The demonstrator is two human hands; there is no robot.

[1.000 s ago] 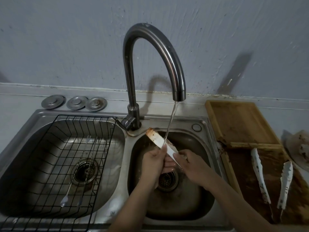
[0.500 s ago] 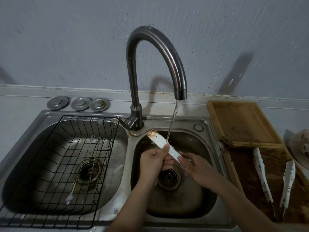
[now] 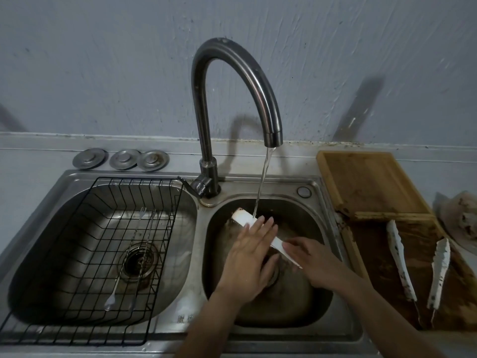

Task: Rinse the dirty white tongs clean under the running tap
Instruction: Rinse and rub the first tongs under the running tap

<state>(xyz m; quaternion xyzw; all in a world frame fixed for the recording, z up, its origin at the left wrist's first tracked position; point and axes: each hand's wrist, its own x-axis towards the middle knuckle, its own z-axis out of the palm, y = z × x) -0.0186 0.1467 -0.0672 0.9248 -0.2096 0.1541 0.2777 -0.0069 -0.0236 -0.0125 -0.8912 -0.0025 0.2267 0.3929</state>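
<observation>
Both hands over the right basin of the sink [image 3: 333, 202], working on the white tongs [image 3: 247, 219]. Left hand [image 3: 247, 257] laid flat across the middle of the tongs, fingers straight and spread, palm down on the blade, not curled round it. Right hand [image 3: 317, 262] gripping the lower end of the tongs, fingers closed along its edge. Tongs slanted, upper tip toward the back left of the basin, lower end toward the right hand, held clear above the drain. Water stream [image 3: 263, 182] falling from the tap [image 3: 232, 81] and striking the tongs just beside the left fingertips. Faint brown mark at the upper tip.

Left basin fitted with a black wire rack [image 3: 98, 202]; two thin metal forks [image 3: 129, 257] lying in it over the drain. Three round metal plugs [image 3: 121, 158] in a row on the tabletop behind the left basin. Wooden board [image 3: 366, 182] at the right edge of the tabletop, beside the sink. In front of it, on a stained brown surface, two more soiled white tongs [image 3: 400, 257], lying apart and roughly parallel.
</observation>
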